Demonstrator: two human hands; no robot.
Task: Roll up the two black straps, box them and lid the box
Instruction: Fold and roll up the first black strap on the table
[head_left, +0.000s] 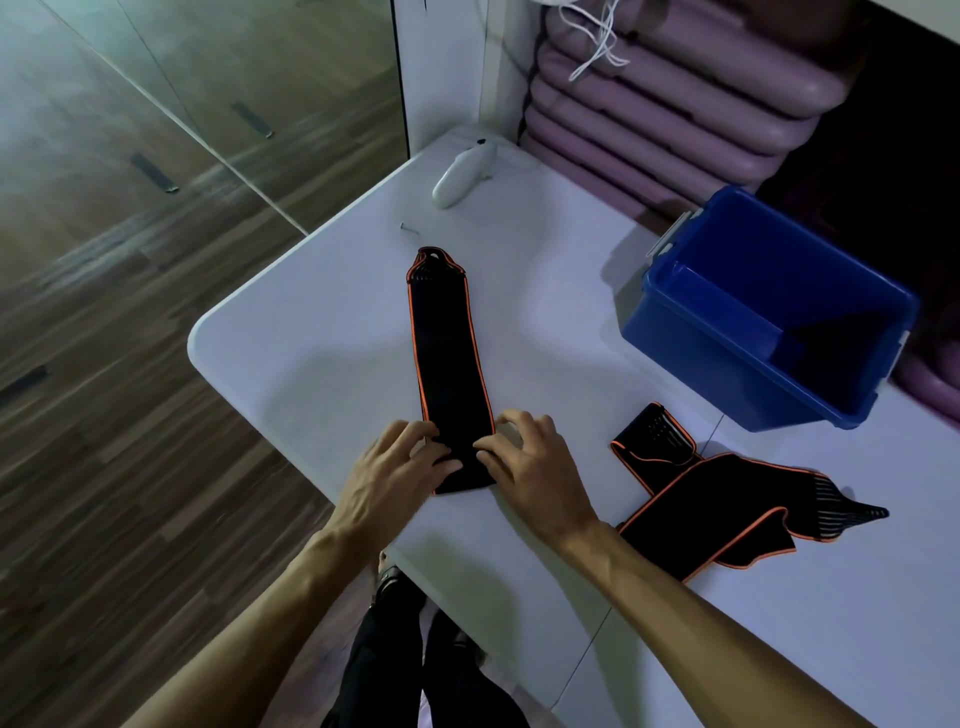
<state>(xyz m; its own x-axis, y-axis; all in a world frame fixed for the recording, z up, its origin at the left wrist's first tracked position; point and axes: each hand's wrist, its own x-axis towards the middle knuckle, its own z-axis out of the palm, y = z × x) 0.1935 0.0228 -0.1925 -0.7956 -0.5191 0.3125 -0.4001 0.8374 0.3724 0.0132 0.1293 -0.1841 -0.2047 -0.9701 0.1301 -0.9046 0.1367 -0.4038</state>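
Observation:
A black strap with orange edging (447, 353) lies stretched flat on the white table (311, 338), running away from me. My left hand (395, 467) and my right hand (530, 457) pinch its near end from both sides, fingers curled on the folded edge. A second black strap (701, 499) lies crumpled and partly folded to the right of my right forearm. The open blue box (769, 312) stands at the right rear of the table, tilted in view, with nothing visible inside. No lid is in view.
A white handheld device (460, 174) and a small dark screw (409, 227) lie at the table's far end. Stacked purple mats (675, 104) rise behind the table. Wooden floor lies to the left beyond the table's rounded corner.

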